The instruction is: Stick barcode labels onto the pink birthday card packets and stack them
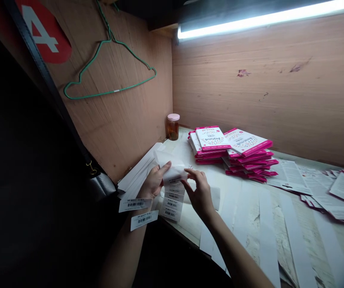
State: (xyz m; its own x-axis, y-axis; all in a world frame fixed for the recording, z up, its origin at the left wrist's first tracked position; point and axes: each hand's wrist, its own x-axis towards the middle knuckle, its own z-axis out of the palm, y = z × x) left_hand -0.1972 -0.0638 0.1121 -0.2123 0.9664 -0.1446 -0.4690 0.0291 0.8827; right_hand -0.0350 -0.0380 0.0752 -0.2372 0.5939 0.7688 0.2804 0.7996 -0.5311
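My left hand [154,182] is closed on a sheet of barcode labels [172,204], thumb on top. The sheet's upper part is blank white backing, bent over the fingers; its lower part hangs down with several printed labels. My right hand [200,192] has thumb and index finger closing at the sheet's right edge; whether a label is lifted there is too small to tell. Two loose barcode labels cling to my left wrist and forearm: an upper label [135,205] and a lower label [144,220].
White paper sheets [137,176] lie left of my hands. Pink-edged packets in a left stack [212,140] and right stack [248,146] stand behind, near a pink-lidded jar [173,128]. Printed cards [330,192] spread right. A green hanger [112,93] and strapped bag [101,186] hang left.
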